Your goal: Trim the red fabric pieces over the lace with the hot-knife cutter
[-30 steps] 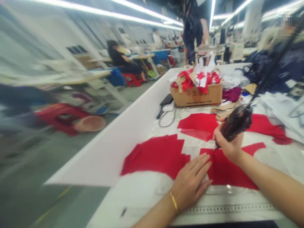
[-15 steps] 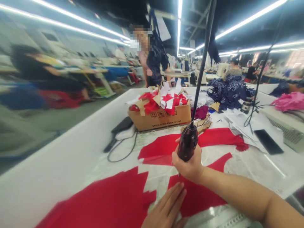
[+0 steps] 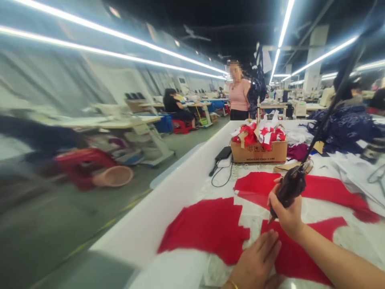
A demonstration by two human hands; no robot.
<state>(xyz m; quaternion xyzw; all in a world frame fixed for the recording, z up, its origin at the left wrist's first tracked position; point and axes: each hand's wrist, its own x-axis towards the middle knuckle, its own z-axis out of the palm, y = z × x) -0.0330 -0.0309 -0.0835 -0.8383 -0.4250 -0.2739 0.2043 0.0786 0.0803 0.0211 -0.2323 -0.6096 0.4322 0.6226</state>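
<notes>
My right hand [image 3: 289,213] is wrapped round a black corded handheld tool [image 3: 289,188], which leans to the right and has a narrow pointed tip. That tip points down at the top left edge of a red fabric piece [image 3: 303,253]; whether it touches the cloth I cannot tell. Flat on the left edge of the same piece lies my left hand [image 3: 257,257], fingers stretched out just below the tip. Another red fabric piece [image 3: 207,224] with stepped edges is spread to the left. Behind the tool stretches a long red fabric piece [image 3: 255,184].
A cardboard box [image 3: 258,154] full of red and white scraps stands at the back of the white table, beside a black device [image 3: 224,153] with a cable. Dark blue cloth [image 3: 345,124] is heaped at the right. A person in a pink top [image 3: 240,96] stands beyond the table.
The view has swung left, so the table and both hands appear further right. The tool leans more to the right. My left hand stays flat on the red fabric.
</notes>
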